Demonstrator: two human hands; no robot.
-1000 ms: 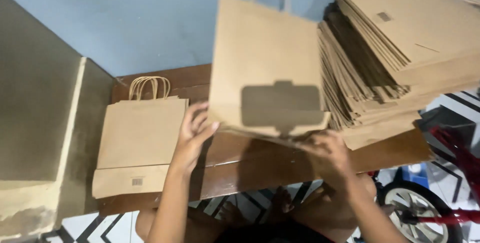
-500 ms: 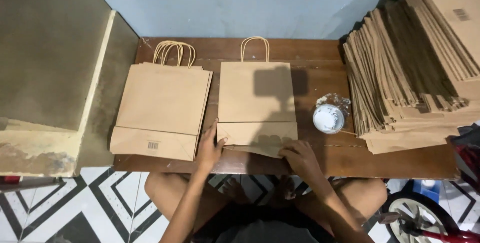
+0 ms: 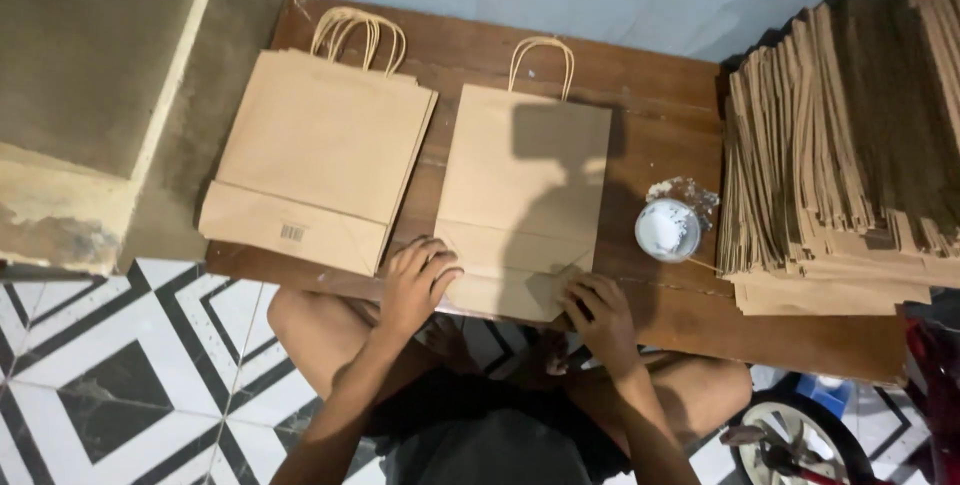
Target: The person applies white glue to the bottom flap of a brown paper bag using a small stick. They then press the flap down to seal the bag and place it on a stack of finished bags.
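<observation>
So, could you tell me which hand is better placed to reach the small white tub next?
The right hand, probably. It rests on the bag's bottom right corner, on the same side as the white tub. The left hand presses the bag's left corner and would have to cross over.

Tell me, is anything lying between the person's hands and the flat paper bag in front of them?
Nothing visible. The left hand and the right hand both rest directly on the bottom fold of the paper bag. The white tub sits off to its right, and the finished bags lie to its left.
</observation>
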